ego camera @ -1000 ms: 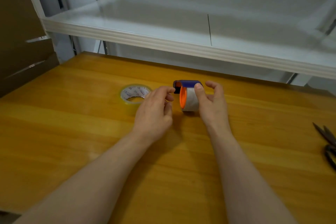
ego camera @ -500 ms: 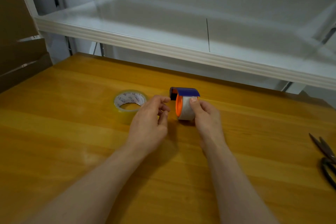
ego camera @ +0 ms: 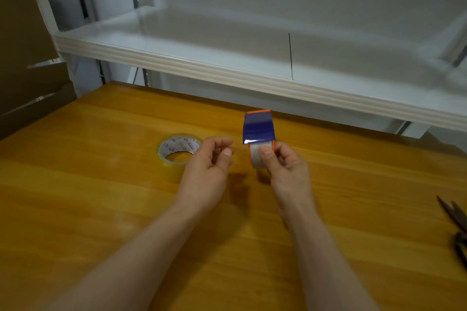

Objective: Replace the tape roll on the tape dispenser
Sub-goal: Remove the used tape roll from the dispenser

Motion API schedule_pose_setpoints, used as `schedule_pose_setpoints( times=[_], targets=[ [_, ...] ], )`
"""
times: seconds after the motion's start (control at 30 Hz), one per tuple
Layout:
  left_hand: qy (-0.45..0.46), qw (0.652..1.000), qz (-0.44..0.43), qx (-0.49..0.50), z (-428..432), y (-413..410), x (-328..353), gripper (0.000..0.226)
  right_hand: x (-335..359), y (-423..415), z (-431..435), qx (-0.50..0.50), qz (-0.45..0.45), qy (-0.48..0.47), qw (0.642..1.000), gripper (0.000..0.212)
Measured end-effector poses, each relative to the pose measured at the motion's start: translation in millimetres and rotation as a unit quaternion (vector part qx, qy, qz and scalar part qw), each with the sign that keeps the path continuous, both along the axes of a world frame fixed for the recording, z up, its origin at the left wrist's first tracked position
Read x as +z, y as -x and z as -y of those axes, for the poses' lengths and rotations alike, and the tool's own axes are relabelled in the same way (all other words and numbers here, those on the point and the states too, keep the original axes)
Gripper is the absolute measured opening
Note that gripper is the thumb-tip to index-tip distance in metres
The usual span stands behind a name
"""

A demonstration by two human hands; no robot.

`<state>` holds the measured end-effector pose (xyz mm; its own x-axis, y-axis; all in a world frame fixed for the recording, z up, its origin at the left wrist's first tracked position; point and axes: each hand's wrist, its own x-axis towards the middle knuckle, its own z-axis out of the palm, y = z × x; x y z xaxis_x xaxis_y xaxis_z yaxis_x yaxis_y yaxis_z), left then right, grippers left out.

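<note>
A small tape dispenser [ego camera: 258, 129] with a blue cover and orange sides is lifted off the wooden table [ego camera: 101, 209]. My right hand [ego camera: 285, 171] grips it from below, thumb pressed on the pale roll mounted in it. My left hand [ego camera: 209, 166] hovers just to the left of the dispenser, fingers loosely curled and holding nothing. A clear tape roll [ego camera: 178, 149] with a printed white core lies flat on the table, left of my left hand.
Dark scissors [ego camera: 454, 225] lie at the table's right edge. A white shelf [ego camera: 227, 68] overhangs the far side of the table. Brown cardboard [ego camera: 27, 78] stands at the left.
My right hand has closed on the dispenser, lifted it off the table and turned it so the blue cover faces up. The left hand stayed beside it.
</note>
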<state>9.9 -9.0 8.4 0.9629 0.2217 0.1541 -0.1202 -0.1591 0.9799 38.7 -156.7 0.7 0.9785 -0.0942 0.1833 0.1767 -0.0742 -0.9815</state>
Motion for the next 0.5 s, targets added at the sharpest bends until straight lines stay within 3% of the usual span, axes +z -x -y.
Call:
schedule_pose_setpoints(
  times=[0.2, 0.37, 0.43, 0.5],
  targets=[
    [0.132, 0.988, -0.077, 0.001, 6, -16, 27, 0.028, 5, 3, 5, 0.023, 0.034, -0.033, 0.999, 0.011],
    [0.233, 0.968, -0.087, -0.033, 8, -10, 28, 0.039, 10, 5, 10, 0.073, 0.036, -0.097, 0.992, 0.022],
    [0.234, 0.968, -0.075, -0.047, 8, -5, 24, 0.042, 11, 5, 11, 0.094, 0.041, -0.108, 0.989, 0.023],
    [0.171, 0.983, -0.027, -0.051, 7, 0, 21, 0.049, 10, 6, 9, 0.101, 0.043, -0.102, 0.989, 0.023]
  ],
)
